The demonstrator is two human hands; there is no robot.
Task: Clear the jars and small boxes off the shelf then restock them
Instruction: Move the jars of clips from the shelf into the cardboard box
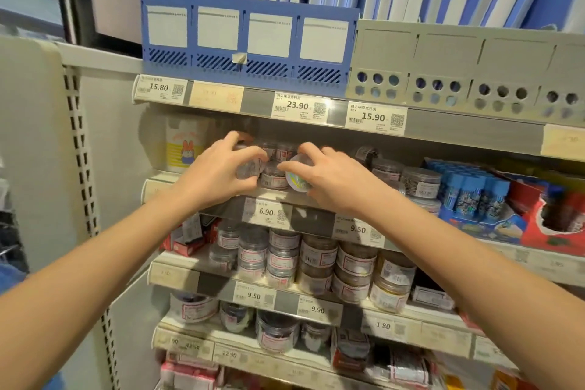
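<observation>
Both my hands reach into the second shelf (304,198) from the top. My left hand (218,168) grips a small clear jar (250,169) with its fingers curled round it. My right hand (329,174) holds another clear jar (297,179), tilted so that its round pale end faces me. Between and behind the two hands stand more small clear jars with red-and-white labels (273,177). Further jars (419,180) line the same shelf to the right of my right hand.
A white box with a rabbit picture (185,147) stands at the shelf's left end. Blue packs in a blue-and-red display box (474,193) fill the right. Lower shelves hold several stacked jars (316,258) and small boxes (186,239). Blue and grey file racks (250,41) sit above.
</observation>
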